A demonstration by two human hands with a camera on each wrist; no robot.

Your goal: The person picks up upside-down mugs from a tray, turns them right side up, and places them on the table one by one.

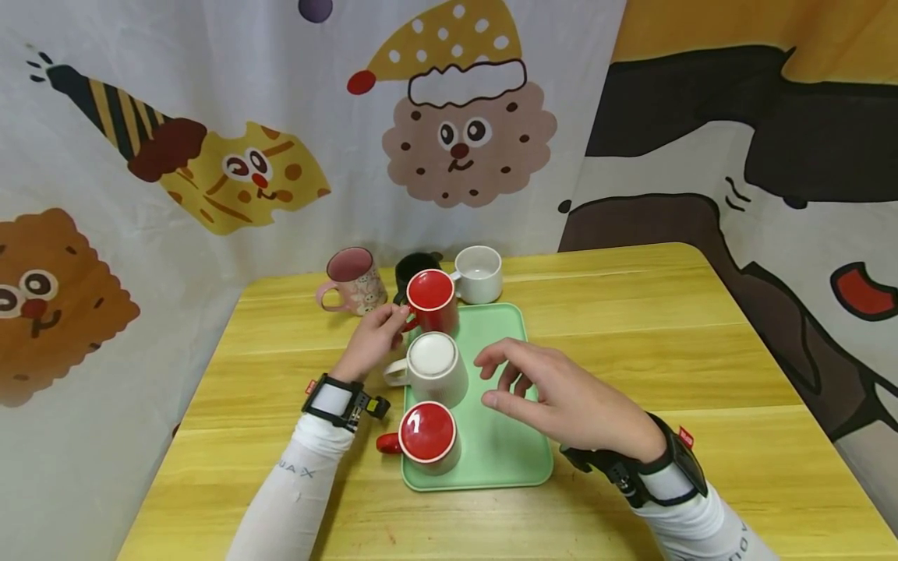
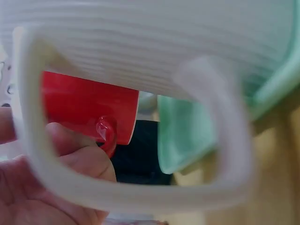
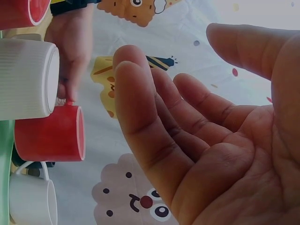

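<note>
My left hand (image 1: pixel 373 336) pinches the handle of a red mug (image 1: pixel 433 302) at the back left of the green tray (image 1: pixel 491 452). That mug's red round end with a pale rim faces up. In front of it on the tray, a white ribbed mug (image 1: pixel 435 370) stands upside down. Nearest me is another red mug (image 1: pixel 428 438), its handle pointing left. In the left wrist view the white mug's handle (image 2: pixel 136 194) partly covers my fingers. My right hand (image 1: pixel 554 389) hovers over the tray's right side, fingers loosely bent and holding nothing.
Behind the tray stand a pink patterned mug (image 1: pixel 358 282), a black mug (image 1: pixel 414 269) partly hidden by the red one, and a white mug (image 1: pixel 480 274) standing upright. The wooden table (image 1: pixel 645 327) ends at a cartoon-printed curtain (image 1: pixel 281 70).
</note>
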